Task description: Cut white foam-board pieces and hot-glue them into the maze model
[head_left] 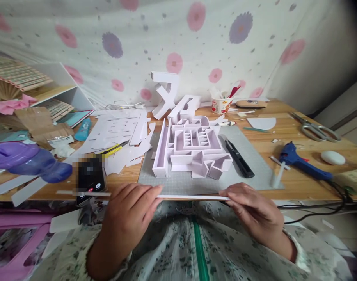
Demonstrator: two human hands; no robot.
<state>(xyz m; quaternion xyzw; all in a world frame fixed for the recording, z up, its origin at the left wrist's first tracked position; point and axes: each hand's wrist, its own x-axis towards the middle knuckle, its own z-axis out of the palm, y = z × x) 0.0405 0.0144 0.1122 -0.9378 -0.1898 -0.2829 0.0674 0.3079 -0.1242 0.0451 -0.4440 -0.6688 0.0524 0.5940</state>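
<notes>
A long, thin white strip (192, 197) stretches level between my two hands at the front edge of the table. My left hand (131, 214) is closed on it, and the strip's other end sticks out to the left past the knuckles. At the right end, my right hand (253, 212) pinches the strip between thumb and fingers. Just beyond the hands, a white hollow character form (198, 144) with open-topped walls rests on a grey cutting mat (254, 171). A black utility knife (239, 159) lies on the mat to its right.
On the right are a blue glue gun (304, 162) with cables and scissors (315, 128). Finished white characters (166, 93) stand at the back beside a tub (221, 104). To the left are cut white sheets (116, 128), a yellow knife (115, 148), a phone (90, 175) and a purple bottle (29, 160).
</notes>
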